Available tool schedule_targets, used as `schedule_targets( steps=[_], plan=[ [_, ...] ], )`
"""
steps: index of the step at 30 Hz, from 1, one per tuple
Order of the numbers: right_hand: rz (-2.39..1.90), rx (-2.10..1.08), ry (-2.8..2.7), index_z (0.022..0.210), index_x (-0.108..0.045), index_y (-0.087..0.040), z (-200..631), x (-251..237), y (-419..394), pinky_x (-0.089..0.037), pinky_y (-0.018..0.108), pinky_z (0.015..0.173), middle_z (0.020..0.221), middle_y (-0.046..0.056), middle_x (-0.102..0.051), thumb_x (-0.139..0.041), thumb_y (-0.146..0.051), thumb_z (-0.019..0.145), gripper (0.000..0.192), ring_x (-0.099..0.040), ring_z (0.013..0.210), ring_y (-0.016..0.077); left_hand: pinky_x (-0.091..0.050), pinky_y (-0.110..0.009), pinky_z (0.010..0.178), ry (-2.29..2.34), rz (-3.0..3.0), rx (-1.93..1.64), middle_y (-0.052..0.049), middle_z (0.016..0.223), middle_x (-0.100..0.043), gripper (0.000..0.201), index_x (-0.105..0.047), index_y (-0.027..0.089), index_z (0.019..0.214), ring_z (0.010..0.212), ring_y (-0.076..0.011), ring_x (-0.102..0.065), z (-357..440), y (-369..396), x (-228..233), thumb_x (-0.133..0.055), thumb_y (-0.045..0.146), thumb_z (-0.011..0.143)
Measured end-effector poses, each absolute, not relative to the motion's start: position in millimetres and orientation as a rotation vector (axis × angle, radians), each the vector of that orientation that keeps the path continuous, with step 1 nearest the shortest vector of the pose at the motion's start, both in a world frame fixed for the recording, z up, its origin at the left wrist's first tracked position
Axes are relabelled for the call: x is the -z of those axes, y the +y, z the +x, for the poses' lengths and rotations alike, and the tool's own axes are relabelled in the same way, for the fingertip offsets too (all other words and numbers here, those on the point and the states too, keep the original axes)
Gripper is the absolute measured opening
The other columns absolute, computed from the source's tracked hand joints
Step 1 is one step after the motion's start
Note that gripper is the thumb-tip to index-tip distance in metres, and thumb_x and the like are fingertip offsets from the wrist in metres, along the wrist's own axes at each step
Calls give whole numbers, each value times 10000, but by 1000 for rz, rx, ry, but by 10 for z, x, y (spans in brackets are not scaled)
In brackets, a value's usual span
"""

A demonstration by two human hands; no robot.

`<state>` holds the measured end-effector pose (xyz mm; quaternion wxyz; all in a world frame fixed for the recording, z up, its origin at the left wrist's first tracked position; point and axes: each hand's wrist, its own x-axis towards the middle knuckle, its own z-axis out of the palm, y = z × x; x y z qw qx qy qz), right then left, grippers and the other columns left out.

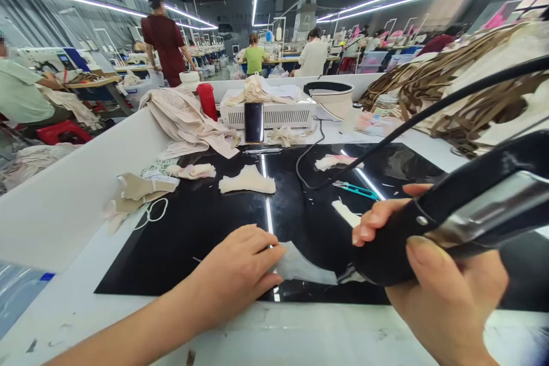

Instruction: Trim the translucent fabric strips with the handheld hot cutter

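My right hand (446, 280) is wrapped around a black corded hand tool (386, 251) with a metal strip along its body. The tool's narrow metal tip meets the right end of a thin grey fabric piece (304, 266) on the glossy black mat (206, 223); the exact contact is too blurred to tell. At the fabric's left end, my left hand (244, 263) grips it with closed fingers. Beyond my hands lie a stack of cream fabric pieces (247, 180), a smaller cream strip (345, 214) and teal thread snips (357, 189).
A phone (254, 122) leans on a white vented box (278, 114). The tool's black cable (412, 120) arcs across the right. Cream cloth (189, 114) and beige scraps (143, 191) lie left, brown straps (412, 80) right. A white side wall (86, 183) borders the table; people sit beyond.
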<state>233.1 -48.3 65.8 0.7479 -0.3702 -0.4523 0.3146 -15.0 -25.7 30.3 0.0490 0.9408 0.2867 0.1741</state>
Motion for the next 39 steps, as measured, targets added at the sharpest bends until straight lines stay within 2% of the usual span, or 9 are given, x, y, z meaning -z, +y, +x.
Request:
schedule_targets(
  steps=[5,14,16,21,30,35,39],
  plan=[
    [-805,-770,-916,1073,-733,-308,2186,-760,-482,-573,364,577,762,-15,-705,-1006,-513,694,510,-642,646,213,-609,-414,1070,1103,2677,-514,-50,1248,-726,363,-697,204,1283,1148,-232,-713,-492,-468,-337,-841,274,958],
    [-628,-892,-1034,1206,-673,-296,1753,-589,-384,-611,339,611,846,-12,-716,-888,-444,872,424,-671,666,183,-622,-380,964,1318,2439,-740,-32,1185,-737,302,-721,236,1189,1067,-223,-717,-378,-676,-88,-837,157,921],
    [-596,-913,-1048,1213,-660,-291,1666,-573,-361,-610,323,610,854,-13,-714,-876,-435,889,416,-673,671,173,-612,-378,951,1308,2433,-780,-23,1154,-740,240,-721,232,1118,1052,-223,-712,-360,-655,-51,-828,141,923],
    [-555,-946,-1054,1215,-634,-291,1524,-575,-337,-561,268,493,866,-16,-713,-854,-409,918,388,-662,636,158,-581,-361,938,1284,2397,-853,-2,1119,-736,170,-689,219,974,1034,-205,-703,-327,-659,-17,-806,102,931],
    [-517,-925,-1109,1213,-635,-289,1409,-501,-308,-616,302,556,867,-4,-705,-815,-386,948,335,-674,658,172,-577,-359,968,1263,2393,-913,-1,1143,-743,130,-688,225,970,1046,-201,-704,-334,-670,50,-781,134,961],
    [-533,-942,-1134,1263,-638,-289,1478,-375,-279,-652,340,603,893,21,-711,-785,-329,965,335,-698,699,194,-602,-367,954,1254,2448,-976,-15,1162,-758,231,-701,234,1119,1033,-218,-726,-329,-643,167,-830,193,931],
    [-550,-933,-1145,1266,-640,-295,1530,-325,-259,-656,345,631,899,23,-713,-771,-320,976,320,-708,706,194,-604,-337,913,1242,2468,-1055,-1,1121,-769,136,-706,232,988,997,-207,-737,-312,-596,238,-826,216,925]
  ],
)
